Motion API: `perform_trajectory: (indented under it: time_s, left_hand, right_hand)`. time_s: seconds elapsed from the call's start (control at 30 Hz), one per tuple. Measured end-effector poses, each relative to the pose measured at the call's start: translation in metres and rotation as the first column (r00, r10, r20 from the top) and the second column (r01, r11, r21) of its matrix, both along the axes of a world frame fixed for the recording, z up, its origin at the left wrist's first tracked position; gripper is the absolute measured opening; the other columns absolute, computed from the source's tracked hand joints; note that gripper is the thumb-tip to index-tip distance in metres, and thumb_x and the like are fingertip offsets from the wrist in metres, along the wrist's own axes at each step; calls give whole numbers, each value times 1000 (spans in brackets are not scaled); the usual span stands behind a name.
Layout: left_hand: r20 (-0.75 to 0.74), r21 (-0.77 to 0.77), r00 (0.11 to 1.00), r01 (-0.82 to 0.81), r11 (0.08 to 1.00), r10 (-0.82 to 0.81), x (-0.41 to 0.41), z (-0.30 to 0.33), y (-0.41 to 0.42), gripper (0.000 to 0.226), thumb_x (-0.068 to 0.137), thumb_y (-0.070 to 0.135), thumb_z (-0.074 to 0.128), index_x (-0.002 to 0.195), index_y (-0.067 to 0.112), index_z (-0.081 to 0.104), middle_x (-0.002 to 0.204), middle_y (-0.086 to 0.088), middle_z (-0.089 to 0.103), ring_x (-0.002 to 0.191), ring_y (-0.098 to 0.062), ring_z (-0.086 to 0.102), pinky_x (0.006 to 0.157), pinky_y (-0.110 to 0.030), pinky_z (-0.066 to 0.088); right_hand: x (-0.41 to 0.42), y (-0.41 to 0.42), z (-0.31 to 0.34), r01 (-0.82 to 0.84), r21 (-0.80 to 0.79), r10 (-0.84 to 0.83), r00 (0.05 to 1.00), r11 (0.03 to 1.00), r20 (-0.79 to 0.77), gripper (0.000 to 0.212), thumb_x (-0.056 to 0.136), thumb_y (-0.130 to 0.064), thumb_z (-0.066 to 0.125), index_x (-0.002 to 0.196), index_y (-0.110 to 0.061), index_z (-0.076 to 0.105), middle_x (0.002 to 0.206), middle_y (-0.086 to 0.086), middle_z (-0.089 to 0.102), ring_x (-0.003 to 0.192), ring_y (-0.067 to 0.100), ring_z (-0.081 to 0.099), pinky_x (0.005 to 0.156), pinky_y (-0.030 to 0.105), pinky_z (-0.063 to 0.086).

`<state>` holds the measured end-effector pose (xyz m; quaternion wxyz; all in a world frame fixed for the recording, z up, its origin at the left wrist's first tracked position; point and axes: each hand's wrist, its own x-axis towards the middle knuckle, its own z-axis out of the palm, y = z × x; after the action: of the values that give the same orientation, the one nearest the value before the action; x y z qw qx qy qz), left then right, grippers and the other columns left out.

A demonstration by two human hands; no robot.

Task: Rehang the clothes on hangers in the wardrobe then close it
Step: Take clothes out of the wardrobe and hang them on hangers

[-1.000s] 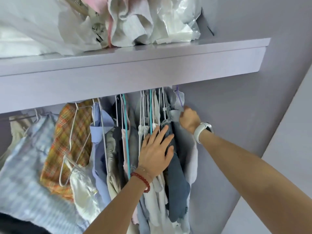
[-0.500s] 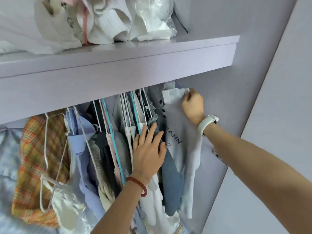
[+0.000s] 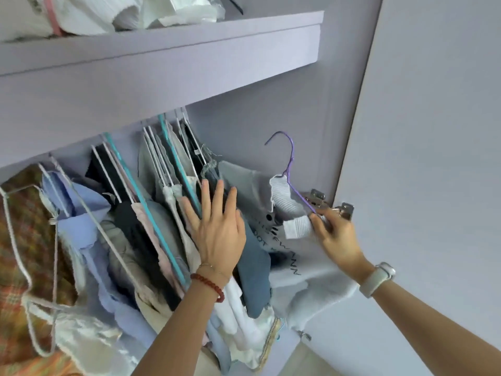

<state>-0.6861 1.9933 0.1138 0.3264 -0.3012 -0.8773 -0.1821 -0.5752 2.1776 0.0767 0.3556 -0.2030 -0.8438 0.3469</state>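
A right hand [image 3: 337, 240] pinches the lower arm of a purple hanger [image 3: 292, 169] together with the ribbed edge of a pale grey sweater [image 3: 306, 280], fingers curled round both. The hanger's hook rises up and to the left of the grip, free in the air and well below the rail line, its long axis slanting from the fingers toward the shelf [image 3: 162, 66] above. The sweater drapes down and leftward from the grip, its printed letters showing. Just left of it, the left hand [image 3: 217, 232] lies flat with straight fingers against a blue garment [image 3: 254, 270], pressing the packed row of hung clothes [image 3: 151, 213] leftward; a gap shows between that row and the sweater. The right hand is the nearer one to the hook's likely landing spot, up and left under the shelf, though the rail itself is hidden. Just behind the grip sits a metal hinge [image 3: 320, 200], and beyond it, to the right, the open door [image 3: 433, 131].
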Motion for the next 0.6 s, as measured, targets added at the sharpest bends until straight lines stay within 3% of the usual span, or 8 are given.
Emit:
perform_trajectory:
  time_s: [0.1,0.17,0.23,0.3,0.37,0.47,0.6]
  left_hand:
    - [-126,16,966,230,973,-227,29,-10,22,35,80,7,54,114,10,61,132,-13,53,133,-36,35,111,-57,11]
    - [-107,29,912,400,916,-395,51,-19,41,35,83,11,47,115,6,60,128,-14,55,128,-35,43,109,-56,24]
    - [63,-8,849,526,851,-524,77,-34,65,40,87,18,43,121,3,56,127,-15,55,124,-34,48,102,-58,34]
    - [363,-75,742,626,776,-564,109,-57,88,40,92,22,45,127,5,52,128,-14,55,125,-30,47,106,-57,26]
    - [609,-139,576,754,642,-545,141,-86,108,36,96,27,42,126,11,54,125,-9,58,122,-23,49,111,-48,18]
    - [770,-104,335,905,412,-543,199,-128,133,31,96,26,42,110,6,61,108,-10,62,102,-29,58,93,-40,40]
    - [838,-2,149,963,269,-526,295,-158,166,17,93,12,50,95,-1,60,92,-16,57,87,-36,58,76,-36,41]
  right_hand:
    - [65,4,-20,110,35,-112,992,993,56,5,85,-10,62,80,-11,64,40,-10,35,49,12,36,50,29,36]
    - [108,5,-30,188,66,-195,975,980,107,8,83,-11,64,75,-12,65,37,-11,35,47,13,38,47,26,35]
    - [156,6,-37,268,86,-280,945,959,170,15,80,-22,60,71,-12,66,38,-9,46,37,14,42,44,24,38]
    - [207,6,-45,340,119,-359,906,933,225,20,76,-27,57,68,-12,67,40,-5,53,36,16,50,42,23,40]
    - [259,4,-56,437,118,-453,848,891,276,17,74,-27,59,68,-13,68,42,-3,56,38,17,54,43,22,41]
    - [336,-8,-71,568,106,-566,750,817,342,30,77,-37,52,63,-14,66,42,-3,56,39,19,55,41,21,41]
    - [431,-22,-87,679,105,-661,650,727,374,34,79,-37,47,69,-12,69,51,-1,61,45,17,57,42,26,47]
